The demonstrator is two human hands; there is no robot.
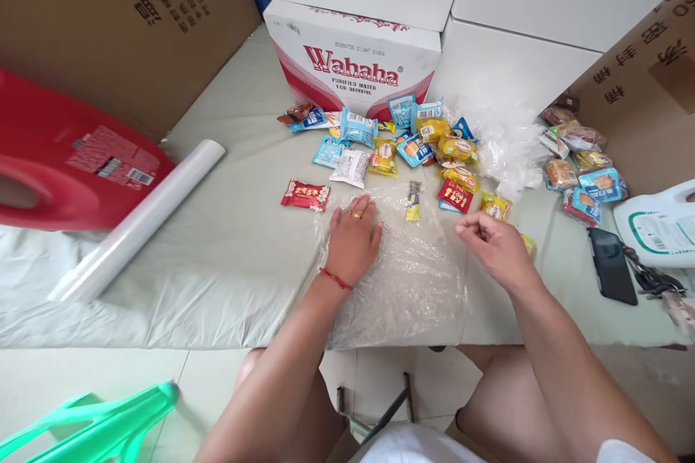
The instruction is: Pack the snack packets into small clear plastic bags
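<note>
Plastic wrap sheet [405,275] spread on the counter [217,260], pinned flat under the left hand [352,239].
Looks feather-light, limp, clingy and easily torn; best taken by a free edge or corner, kept taut. Left hand open, palm down on the film; right hand [491,246] loosely curled, fingertips pinched at the right edge, holding nothing certain. Farther off: yellow stick packet [413,201], red packet [305,195], snack pile [413,145], Wahaha box [355,61].

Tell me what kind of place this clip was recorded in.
Probably a storeroom or small packing corner, not a kitchen. Stacked cartons surround the padded table, among them a Wahaha water box; a pile of snack packets lies by a clear plastic bag and a film roll.
</note>
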